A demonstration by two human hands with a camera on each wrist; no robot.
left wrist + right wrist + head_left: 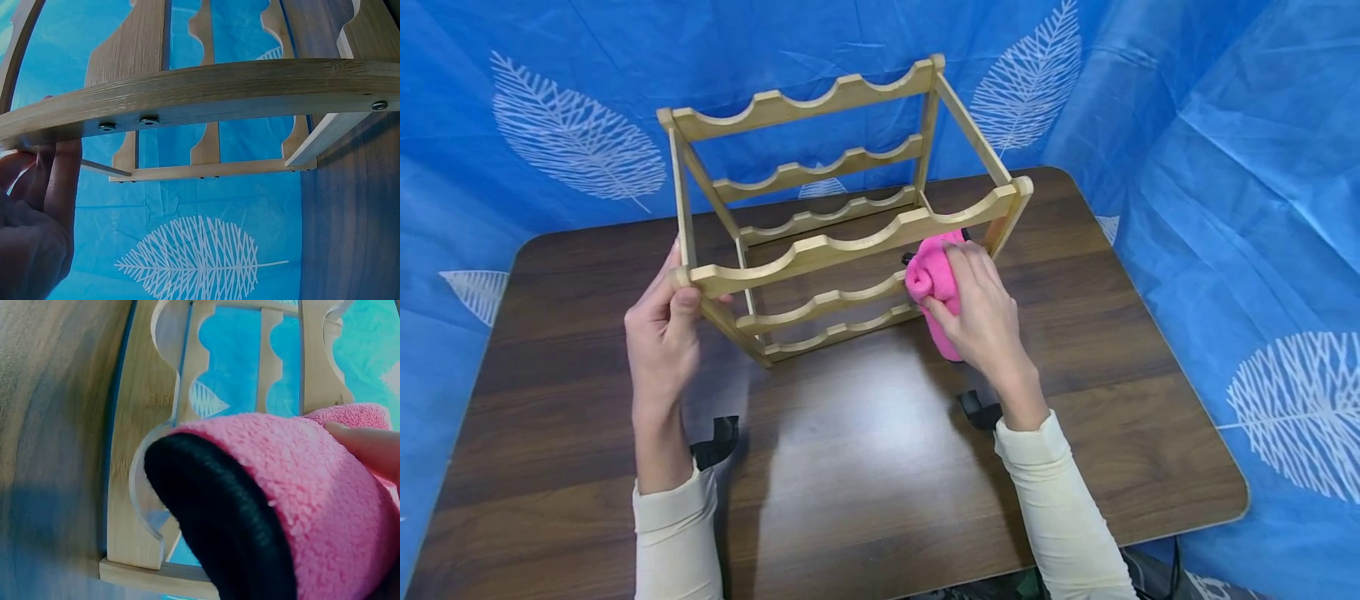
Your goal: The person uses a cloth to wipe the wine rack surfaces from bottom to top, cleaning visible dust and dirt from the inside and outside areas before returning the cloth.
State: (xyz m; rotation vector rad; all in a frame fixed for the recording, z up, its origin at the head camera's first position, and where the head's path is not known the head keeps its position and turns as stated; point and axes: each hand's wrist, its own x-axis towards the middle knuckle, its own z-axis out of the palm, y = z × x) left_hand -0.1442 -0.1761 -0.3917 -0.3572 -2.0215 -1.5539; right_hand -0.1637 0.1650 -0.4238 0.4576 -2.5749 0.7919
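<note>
A light wooden wine rack (pixel 820 254) with scalloped rails stands over the table. At its near left top corner my left hand (pixel 662 346) grips the post, thumb on the near side; the left wrist view shows those fingers (pixel 59 181) against a curved side piece. My right hand (pixel 981 304) holds a bunched pink cloth (pixel 936 279) with black edging, close by the near right post and under the top front rail. Up close in the right wrist view, the fuzzy cloth (pixel 312 481) overlaps the rails, and its black trim (pixel 212 500) faces the camera.
Dark wood-grain table (pixel 865 467) lies beneath, with rounded corners. A blue sheet (pixel 1210 208) printed with white leaves hangs behind it and along the sides. Black straps (pixel 715 442) stick out near both wrists.
</note>
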